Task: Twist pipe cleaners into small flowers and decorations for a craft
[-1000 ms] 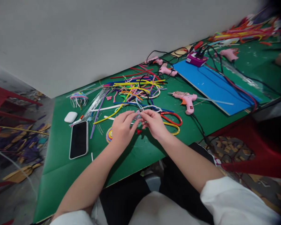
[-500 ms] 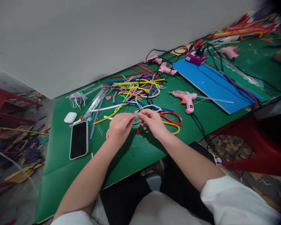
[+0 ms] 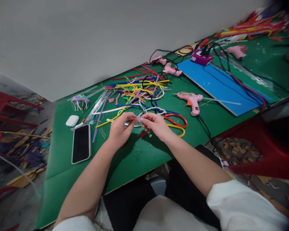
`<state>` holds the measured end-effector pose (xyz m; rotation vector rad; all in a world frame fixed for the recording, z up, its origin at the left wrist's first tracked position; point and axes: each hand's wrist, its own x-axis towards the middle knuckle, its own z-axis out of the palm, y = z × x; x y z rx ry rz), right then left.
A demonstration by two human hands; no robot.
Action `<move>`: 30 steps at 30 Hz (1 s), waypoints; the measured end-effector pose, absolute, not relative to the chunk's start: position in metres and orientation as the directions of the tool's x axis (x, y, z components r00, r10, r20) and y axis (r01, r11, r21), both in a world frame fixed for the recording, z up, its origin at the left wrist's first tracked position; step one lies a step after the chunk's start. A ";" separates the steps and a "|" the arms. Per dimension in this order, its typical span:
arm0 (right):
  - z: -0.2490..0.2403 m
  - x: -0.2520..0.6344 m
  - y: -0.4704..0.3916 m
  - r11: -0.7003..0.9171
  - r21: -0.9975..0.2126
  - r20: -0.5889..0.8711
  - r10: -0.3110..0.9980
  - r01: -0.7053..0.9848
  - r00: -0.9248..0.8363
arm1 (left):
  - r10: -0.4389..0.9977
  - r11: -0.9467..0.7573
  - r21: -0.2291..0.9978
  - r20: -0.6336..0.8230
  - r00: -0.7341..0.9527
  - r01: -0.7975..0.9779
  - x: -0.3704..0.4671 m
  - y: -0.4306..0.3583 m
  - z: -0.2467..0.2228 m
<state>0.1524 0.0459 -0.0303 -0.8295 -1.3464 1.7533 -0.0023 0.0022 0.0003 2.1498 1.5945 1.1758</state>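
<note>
Between the fingertips of my left hand (image 3: 122,129) and my right hand (image 3: 156,125) is a small pale purple piece (image 3: 138,118), perhaps a bent pipe cleaner; its exact shape is too small to tell. Both hands pinch it just above the table. Right beside my right hand lie scissors with red and yellow handles (image 3: 180,121), partly hidden by it. A small red piece (image 3: 143,134) sits on the table below my fingers. Behind the hands spreads a pile of coloured pipe cleaners (image 3: 137,89).
A pink glue gun (image 3: 194,102) with its cord rests at the right, near a blue board (image 3: 221,86) and a purple power block (image 3: 202,58). To the left are a phone (image 3: 81,144), a white case (image 3: 72,120) and a small dome-shaped craft piece (image 3: 80,100) on the green table (image 3: 62,179).
My left hand has shifted slightly left and its fingers have turned, so the pale purple piece shows more between the fingertips. My right hand has barely moved.
</note>
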 end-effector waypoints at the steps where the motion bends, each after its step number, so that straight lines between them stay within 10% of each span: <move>1: -0.031 0.152 0.046 -0.157 -0.971 -0.048 0.868 -0.181 -0.495 | 0.881 -0.395 0.590 0.462 0.106 0.704 -0.003 0.003 0.001; 13: -0.031 0.152 0.048 -0.178 -0.976 -0.106 0.893 -0.126 -0.438 | 0.763 -0.567 0.298 0.541 0.354 0.767 -0.015 0.012 -0.003; 26: -0.028 0.153 0.045 -0.063 -0.989 0.007 0.882 -0.133 -0.470 | 0.968 -0.238 0.740 0.234 0.091 0.629 -0.005 0.011 -0.002; 30: -0.026 0.154 0.046 -0.104 -0.983 -0.020 0.883 -0.154 -0.469 | 0.922 -0.344 0.619 0.363 0.131 0.706 -0.004 0.009 -0.003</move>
